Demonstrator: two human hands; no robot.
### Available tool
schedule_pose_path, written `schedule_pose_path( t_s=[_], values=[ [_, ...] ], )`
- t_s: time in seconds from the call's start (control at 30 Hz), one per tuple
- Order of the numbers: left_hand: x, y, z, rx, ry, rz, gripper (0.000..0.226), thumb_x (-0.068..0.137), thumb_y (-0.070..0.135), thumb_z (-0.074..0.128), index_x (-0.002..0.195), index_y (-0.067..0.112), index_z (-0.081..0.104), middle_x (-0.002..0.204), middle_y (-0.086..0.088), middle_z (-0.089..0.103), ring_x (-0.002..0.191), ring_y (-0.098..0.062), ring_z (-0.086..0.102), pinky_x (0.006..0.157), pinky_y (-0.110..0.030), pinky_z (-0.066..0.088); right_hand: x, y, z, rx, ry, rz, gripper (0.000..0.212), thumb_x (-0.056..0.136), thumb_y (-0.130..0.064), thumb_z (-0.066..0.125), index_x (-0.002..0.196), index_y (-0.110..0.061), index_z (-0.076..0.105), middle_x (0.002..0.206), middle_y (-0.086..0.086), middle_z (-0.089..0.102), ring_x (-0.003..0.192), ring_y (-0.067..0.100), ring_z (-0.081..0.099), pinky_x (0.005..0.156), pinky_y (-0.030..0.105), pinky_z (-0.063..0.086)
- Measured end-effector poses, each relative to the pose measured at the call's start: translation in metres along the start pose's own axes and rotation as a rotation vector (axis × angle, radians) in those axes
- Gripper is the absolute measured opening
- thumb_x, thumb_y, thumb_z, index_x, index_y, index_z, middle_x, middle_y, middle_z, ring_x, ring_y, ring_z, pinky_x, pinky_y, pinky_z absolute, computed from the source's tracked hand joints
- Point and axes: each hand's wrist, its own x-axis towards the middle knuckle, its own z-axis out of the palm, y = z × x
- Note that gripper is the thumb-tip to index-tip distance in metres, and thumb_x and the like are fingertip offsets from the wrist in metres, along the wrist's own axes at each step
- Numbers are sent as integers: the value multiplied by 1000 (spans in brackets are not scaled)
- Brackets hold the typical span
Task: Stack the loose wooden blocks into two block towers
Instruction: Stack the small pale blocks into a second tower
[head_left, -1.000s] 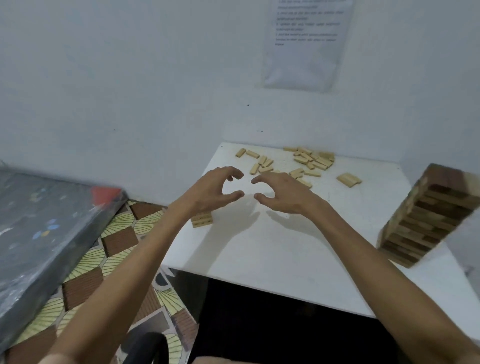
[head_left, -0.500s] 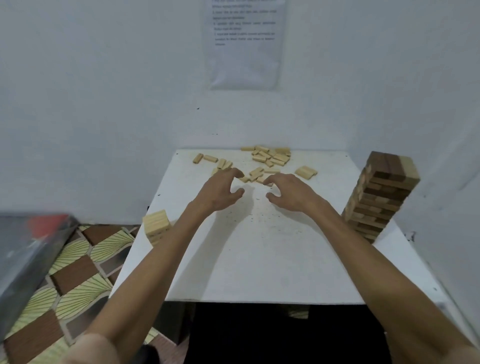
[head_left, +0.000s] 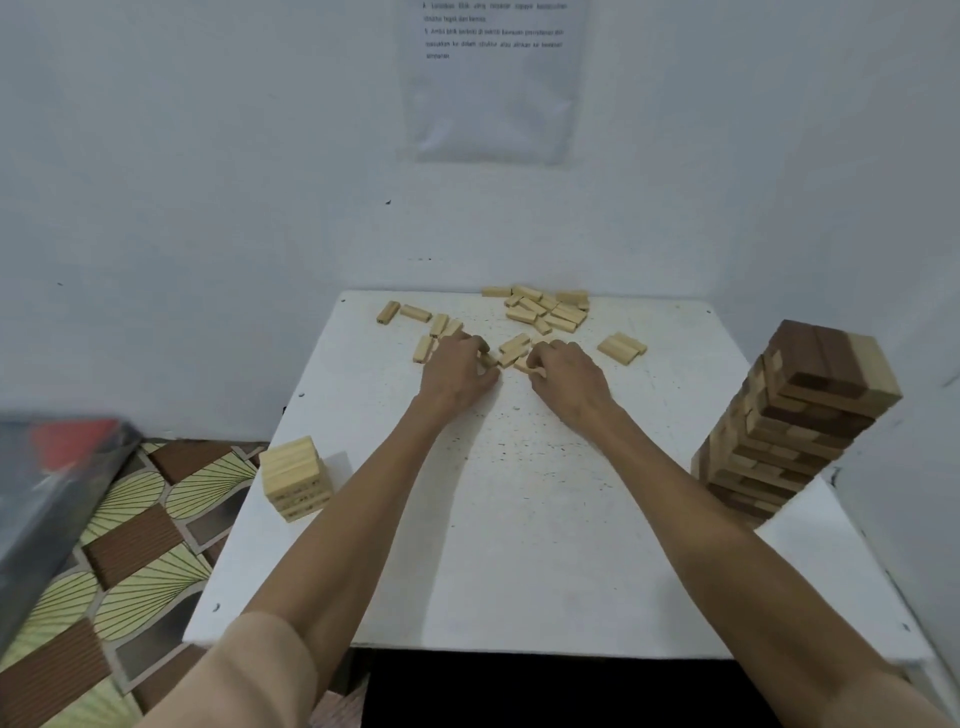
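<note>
Left hand (head_left: 457, 370) and right hand (head_left: 567, 375) have advanced onto the loose blocks (head_left: 545, 312), curled fingers pinching pieces; tall tower (head_left: 800, 415) right, short stack (head_left: 296, 478) left.

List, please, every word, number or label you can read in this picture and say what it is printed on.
White paper sheet on the pale wall: several lines of small black print, too blurred to quote.
Short stack of pale wooden blocks at the white table's left edge: tiny dark marks on its sides, too small to read.
Tall brown-and-pale wooden block tower and loose pale wooden blocks: no print visible.
</note>
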Motion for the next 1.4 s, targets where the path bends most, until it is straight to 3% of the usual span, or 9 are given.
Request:
schedule_pose_path(
  t_s=[0.17, 0.27, 0.47, 0.67, 0.77, 0.97, 1.17, 1.27, 1.4],
  values=[
    [-1, -5, 7, -72, 80, -4, 26, 95, 29, 70, 115, 13, 71, 119, -6, 67, 115, -27, 56, 86, -41, 53, 9, 2, 1, 125, 131, -39, 25, 95, -6, 61, 120, -6, 66, 119, 9, 66, 111, 28, 57, 88, 42, 52],
    [-4, -8, 9, -92, 116, -18, 23, 95, 24, 69, 114, 13, 72, 119, -6, 68, 115, -26, 57, 80, -34, 49, 18, -3, 3, 137, 78, -140, 27, 98, -6, 61, 124, -6, 66, 125, 7, 64, 114, 26, 56, 90, 40, 51],
    [-14, -20, 10, -139, 144, -14, 21, 95, 22, 67, 113, 12, 71, 125, -6, 66, 122, -26, 52, 88, -31, 43, 19, -1, 12, 92, 49, -181, 25, 97, -12, 63, 122, -12, 63, 126, 2, 62, 112, 24, 56, 81, 46, 55],
    [-24, -17, 11, -145, 141, -3, 20, 94, 20, 66, 113, 13, 68, 124, -6, 65, 123, -26, 48, 88, -31, 42, 11, -2, 7, 16, 81, -227, 23, 95, -17, 64, 117, -13, 65, 119, 4, 63, 116, 26, 52, 71, 41, 55],
    [-30, -20, 10, -149, 135, 18, 19, 95, 24, 65, 112, 15, 69, 123, -4, 65, 120, -24, 49, 87, -29, 39, 6, 1, 10, 73, 71, -255, 21, 95, -23, 64, 114, -14, 66, 118, 3, 62, 114, 23, 53, 76, 43, 56],
    [-40, -25, 8, -174, 133, 55, 19, 95, 28, 65, 111, 18, 70, 120, 0, 66, 118, -20, 52, 92, -33, 46, -6, -1, 6, 170, -13, -225, 40, 96, -35, 65, 133, -21, 60, 129, -6, 62, 119, 13, 52, 92, 31, 48],
    [-43, -26, 5, -166, 114, 64, 18, 95, 31, 64, 109, 21, 71, 117, 3, 66, 115, -19, 55, 90, -31, 47, -5, -4, -7, 226, -77, -188, 30, 93, -26, 72, 122, -23, 63, 113, -4, 66, 99, 14, 58, 82, 33, 52],
    [-48, -24, 4, -169, 116, 54, 18, 93, 32, 65, 107, 21, 71, 116, 2, 67, 114, -19, 54, 88, -29, 43, -11, -6, -8, 224, -61, -188, 19, 88, -25, 74, 106, -22, 67, 102, -8, 63, 94, 13, 58, 71, 25, 44],
    [-66, -17, -4, -198, 139, 64, 19, 89, 32, 69, 103, 20, 74, 112, 2, 69, 109, -17, 56, 87, -26, 41, -28, -10, -8, 249, -11, -153, 14, 85, -25, 74, 97, -20, 69, 93, -8, 62, 91, 14, 54, 71, 25, 38]
  ],
)
